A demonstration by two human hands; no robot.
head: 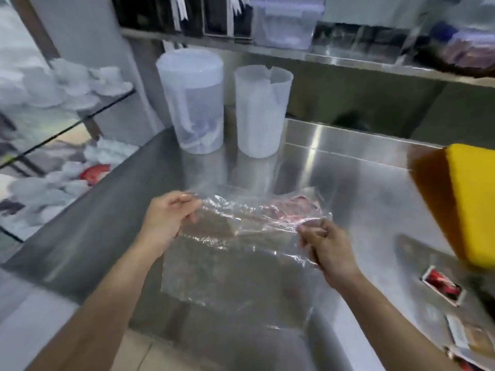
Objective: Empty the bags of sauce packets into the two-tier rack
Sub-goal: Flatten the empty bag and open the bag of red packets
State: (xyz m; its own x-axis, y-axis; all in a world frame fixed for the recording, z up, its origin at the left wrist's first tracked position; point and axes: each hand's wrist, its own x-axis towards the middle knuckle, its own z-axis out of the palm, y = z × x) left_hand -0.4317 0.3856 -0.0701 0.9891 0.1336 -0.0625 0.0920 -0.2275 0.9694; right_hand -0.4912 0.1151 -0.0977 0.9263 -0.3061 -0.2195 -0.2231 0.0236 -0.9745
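I hold a clear plastic bag [230,258] stretched flat above the steel counter [361,170]. My left hand [167,219] pinches its upper left edge and my right hand [325,247] grips its right edge. A few reddish sauce packets [297,207] show through the bag's far right corner. A two-tier glass rack [61,124] stands at the left, its shelves piled with white packets [69,84] and one red packet [95,173]. Loose red sauce packets [442,286] lie on the counter at the right.
Two tall translucent plastic containers [191,103] [261,111] stand at the back of the counter. A yellow box [471,199] sits at the right edge. A steel shelf [348,58] with tubs runs overhead. The view is motion-blurred.
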